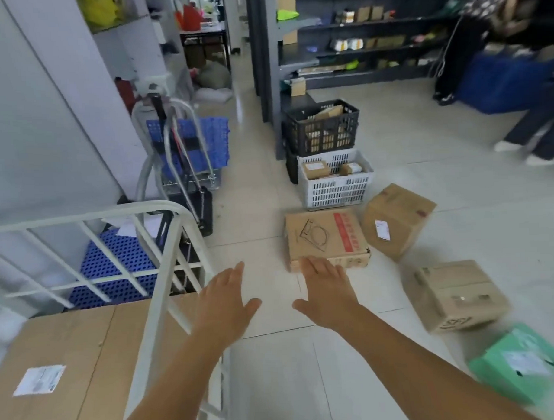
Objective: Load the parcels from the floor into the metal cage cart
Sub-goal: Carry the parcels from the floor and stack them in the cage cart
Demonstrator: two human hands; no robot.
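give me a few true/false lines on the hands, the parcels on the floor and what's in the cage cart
1. Both hands, left hand and right hand, are open and hold nothing. True.
2. The flat box with red print is already in the cage cart. False: it lies on the floor ahead of the hands.
3. A large brown carton with a white label lies in the cart. True.
4. The green parcel sits on top of the white basket. False: it is on the floor at lower right.
5. The black crate is empty. False: it holds small parcels.
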